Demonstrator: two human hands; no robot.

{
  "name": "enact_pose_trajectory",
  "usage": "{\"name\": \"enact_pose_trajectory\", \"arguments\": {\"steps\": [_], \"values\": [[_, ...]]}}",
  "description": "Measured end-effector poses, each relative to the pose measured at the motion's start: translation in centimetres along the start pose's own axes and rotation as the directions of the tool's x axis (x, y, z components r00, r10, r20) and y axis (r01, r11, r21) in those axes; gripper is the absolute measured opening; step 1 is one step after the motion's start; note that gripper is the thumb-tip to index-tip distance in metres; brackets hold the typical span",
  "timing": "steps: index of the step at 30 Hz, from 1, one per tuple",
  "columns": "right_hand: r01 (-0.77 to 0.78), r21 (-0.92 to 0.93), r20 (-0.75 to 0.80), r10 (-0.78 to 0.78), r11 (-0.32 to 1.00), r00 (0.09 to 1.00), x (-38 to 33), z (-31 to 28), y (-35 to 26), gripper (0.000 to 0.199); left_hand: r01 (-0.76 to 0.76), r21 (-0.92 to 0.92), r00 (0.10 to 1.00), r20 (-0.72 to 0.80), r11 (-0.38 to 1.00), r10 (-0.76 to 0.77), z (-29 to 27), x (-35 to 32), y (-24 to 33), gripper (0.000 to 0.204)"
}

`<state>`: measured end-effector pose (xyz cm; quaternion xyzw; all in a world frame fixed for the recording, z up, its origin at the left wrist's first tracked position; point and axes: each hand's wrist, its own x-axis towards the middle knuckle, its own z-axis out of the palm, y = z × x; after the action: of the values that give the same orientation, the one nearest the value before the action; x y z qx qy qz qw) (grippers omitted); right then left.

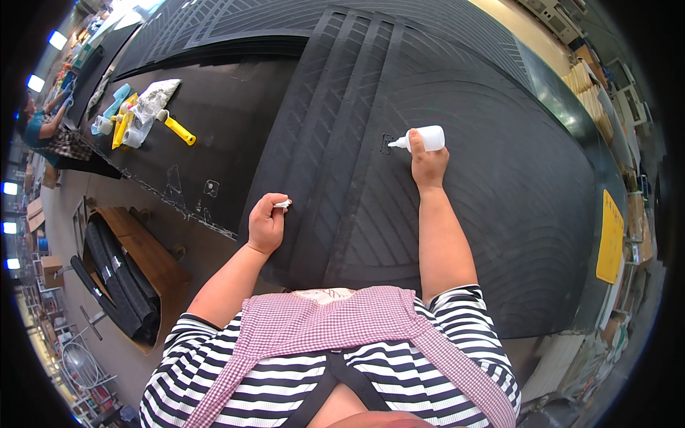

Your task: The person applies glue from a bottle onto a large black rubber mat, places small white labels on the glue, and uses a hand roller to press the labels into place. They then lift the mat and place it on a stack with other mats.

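My right hand (429,167) is closed round a white squeeze bottle (432,136) with a narrow nozzle. The bottle lies tilted on its side in the grip, its tip pointing left at a small outlined mark (384,145) on a black ribbed sheet (492,214). Whether the tip touches the sheet, I cannot tell. Over the sheet's left part, my left hand (265,227) pinches a small white piece (283,204); most of it is hidden by the fingers, so its kind is unclear.
On the dark table at left lie a yellow-handled roller (179,131) and a clear plastic bag (151,103). A cardboard box (143,250) of black rolls stands on the floor below. A yellow card (609,237) is at the right edge. Another person (53,132) works far left.
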<state>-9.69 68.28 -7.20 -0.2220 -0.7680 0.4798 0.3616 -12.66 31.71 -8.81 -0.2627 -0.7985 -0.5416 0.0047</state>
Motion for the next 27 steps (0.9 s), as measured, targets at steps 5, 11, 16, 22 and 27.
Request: {"name": "enact_pose_trajectory", "arguments": {"steps": [5, 11, 16, 22, 27], "values": [[-0.040, 0.070, 0.060, 0.036, 0.997, 0.998, -0.1, -0.4, -0.3, 0.027, -0.012, 0.013, 1.000, -0.013, 1.000, 0.012, 0.0, -0.1, -0.1, 0.022], [-0.115, 0.555, -0.190, 0.260, 0.824, 0.947, 0.6, -2.3, 3.5, 0.023, -0.099, 0.100, 0.995, -0.004, 0.990, 0.100, 0.6, 1.1, 1.4, 0.013], [-0.343, 0.841, 0.157, 0.417, 0.420, 0.895, -0.2, -1.4, -3.5, 0.036, 0.029, 0.075, 0.998, -0.061, 0.997, -0.025, -1.3, -0.6, 0.8, 0.020], [-0.493, 0.867, 0.483, 0.376, -0.079, 0.791, -2.6, -2.2, -5.6, 0.050, 0.036, 0.068, 0.999, -0.026, 0.997, -0.034, -1.0, -0.8, 0.7, 0.023], [-0.533, 0.811, 0.585, 0.321, -0.240, 0.745, -4.7, -2.3, -6.2, 0.049, 0.028, 0.085, 0.999, -0.023, 0.996, -0.026, -0.9, -0.8, 1.0, 0.023]]}}
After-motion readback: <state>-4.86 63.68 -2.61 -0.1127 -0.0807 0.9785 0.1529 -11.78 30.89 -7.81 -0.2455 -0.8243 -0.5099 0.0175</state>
